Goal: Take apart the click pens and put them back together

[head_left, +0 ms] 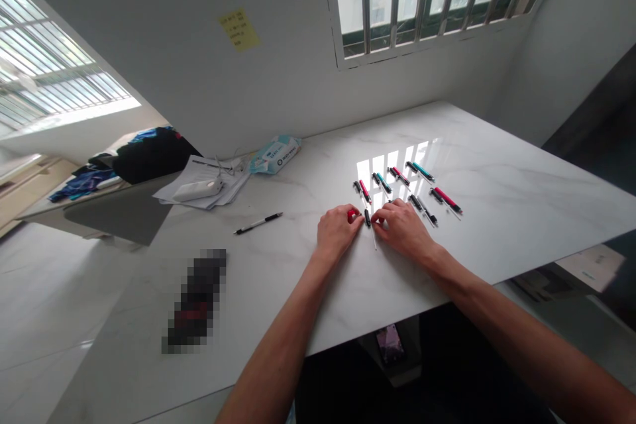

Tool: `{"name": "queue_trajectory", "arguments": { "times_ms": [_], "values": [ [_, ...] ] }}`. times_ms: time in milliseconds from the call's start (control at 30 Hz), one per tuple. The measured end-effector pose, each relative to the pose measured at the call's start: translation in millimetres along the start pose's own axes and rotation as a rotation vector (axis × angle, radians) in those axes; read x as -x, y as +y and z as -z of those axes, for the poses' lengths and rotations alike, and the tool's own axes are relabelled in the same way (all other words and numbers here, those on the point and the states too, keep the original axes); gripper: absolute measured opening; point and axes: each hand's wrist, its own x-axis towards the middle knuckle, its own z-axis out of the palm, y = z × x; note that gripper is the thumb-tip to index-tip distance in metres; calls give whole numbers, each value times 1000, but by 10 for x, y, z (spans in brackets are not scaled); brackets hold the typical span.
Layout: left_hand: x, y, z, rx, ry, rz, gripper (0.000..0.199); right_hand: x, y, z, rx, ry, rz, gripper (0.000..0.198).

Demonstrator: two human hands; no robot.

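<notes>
My left hand (338,230) rests on the white table, its fingers closed around a red pen part (352,214). Just to its right lies a small black pen part (368,218), with a thin white refill (375,240) pointing toward me. My right hand (403,228) is closed in a pinch beside that black part; what its fingertips hold, if anything, is hidden. Beyond the hands lie disassembled pens in groups: a red barrel (365,191), a teal barrel (383,182), another red barrel (400,176), a teal one (423,172), a larger red one (447,200) and black parts (423,209).
A black-and-white pen (258,223) lies to the left. Behind it are papers (228,189) under a white device (199,190), and a wipes pack (276,154). A blurred dark object (196,301) sits front left. A phone (389,344) is below the table edge (368,333).
</notes>
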Motion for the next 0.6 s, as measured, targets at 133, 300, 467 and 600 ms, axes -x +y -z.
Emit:
{"name": "queue_trajectory", "arguments": {
  "times_ms": [133, 300, 467, 600],
  "values": [
    [6, 8, 59, 226, 121, -74, 24, -1, -17, 34, -57, 45, 7, 14],
    [40, 76, 141, 731, 44, -114, 45, 11, -127, 144, -329, 202, 61, 11],
    [118, 165, 110, 939, -114, -179, 54, 40, -196, 150, -492, 237, 145, 20],
    [109, 159, 28, 993, -164, -166, 58, 43, -190, 109, -500, 260, 172, 9]
  ]
}}
